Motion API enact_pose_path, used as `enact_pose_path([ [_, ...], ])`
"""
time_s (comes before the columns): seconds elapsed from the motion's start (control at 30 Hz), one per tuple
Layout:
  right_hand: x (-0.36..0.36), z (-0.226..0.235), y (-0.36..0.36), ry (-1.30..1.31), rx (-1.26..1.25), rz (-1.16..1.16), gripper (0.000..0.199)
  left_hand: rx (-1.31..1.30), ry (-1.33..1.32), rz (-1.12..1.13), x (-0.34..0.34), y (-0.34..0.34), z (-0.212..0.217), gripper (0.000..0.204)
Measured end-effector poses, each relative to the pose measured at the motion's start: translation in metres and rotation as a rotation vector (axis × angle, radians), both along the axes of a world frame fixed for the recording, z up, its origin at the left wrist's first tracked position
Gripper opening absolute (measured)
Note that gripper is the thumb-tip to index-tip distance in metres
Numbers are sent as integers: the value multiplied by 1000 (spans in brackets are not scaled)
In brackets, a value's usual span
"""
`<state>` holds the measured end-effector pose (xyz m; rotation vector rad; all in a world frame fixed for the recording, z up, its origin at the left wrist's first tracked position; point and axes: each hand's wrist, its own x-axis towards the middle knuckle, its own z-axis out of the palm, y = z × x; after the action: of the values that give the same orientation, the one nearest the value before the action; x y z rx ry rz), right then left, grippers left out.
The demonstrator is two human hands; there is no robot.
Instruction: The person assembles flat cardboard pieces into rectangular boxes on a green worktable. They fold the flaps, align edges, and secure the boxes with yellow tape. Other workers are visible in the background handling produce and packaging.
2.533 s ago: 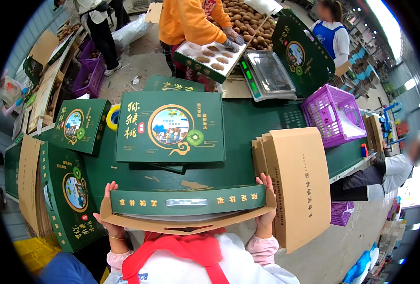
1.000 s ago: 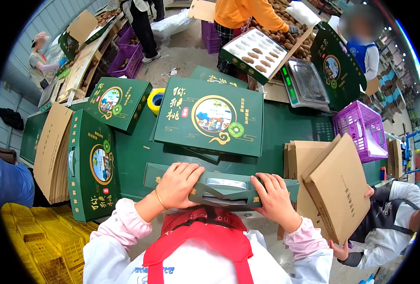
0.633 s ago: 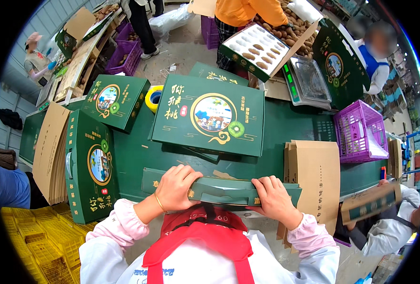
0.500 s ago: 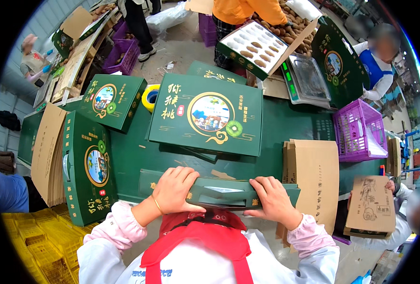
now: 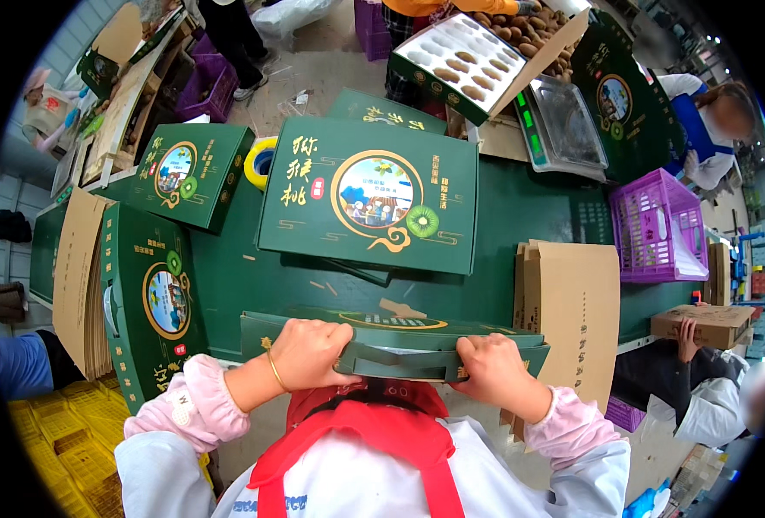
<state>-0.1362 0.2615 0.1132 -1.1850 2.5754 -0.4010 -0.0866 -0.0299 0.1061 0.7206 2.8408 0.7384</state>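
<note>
At the table's near edge my hands grip a green gift carton (image 5: 438, 347), its handle side facing me and part of its printed lid showing. My left hand (image 5: 309, 354) is closed on the left part of its edge, thumb on the near side. The right hand (image 5: 499, 371) clasps the other part the same way. Between them a green strap handle (image 5: 399, 363) runs along that side. Beyond it, a large green carton (image 5: 313, 233) with a kiwi picture lies on the table, overlapping others. The undersides of my fingers are hidden.
More green cartons (image 5: 197, 164) stand left, near a yellow tape roll (image 5: 255, 164). Brown cardboard sheets (image 5: 576, 319) lean at right, by a purple crate (image 5: 658, 229). Yellow crates (image 5: 63, 432) sit lower left. An open box of kiwis (image 5: 460, 65) is at the back; co-workers stand around.
The carton in my hands has tilted, so more of its printed lid shows. At right, a co-worker's brown carton has moved up and turned flatter. The view has shifted slightly.
</note>
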Motion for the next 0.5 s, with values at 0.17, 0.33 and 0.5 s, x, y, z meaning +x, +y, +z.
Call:
enact_pose_path([
  [0.17,-19,-2,6,-54,-184,89,45,-3,-66,-96,-14,-9,-4,55],
  [0.33,-21,-16,4,42,-318,23,47,69,99,-38,-20,-8,-15,59],
  [0.5,-24,-14,3,27,-323,-19,44,120,154,89,-15,-3,-16,58],
])
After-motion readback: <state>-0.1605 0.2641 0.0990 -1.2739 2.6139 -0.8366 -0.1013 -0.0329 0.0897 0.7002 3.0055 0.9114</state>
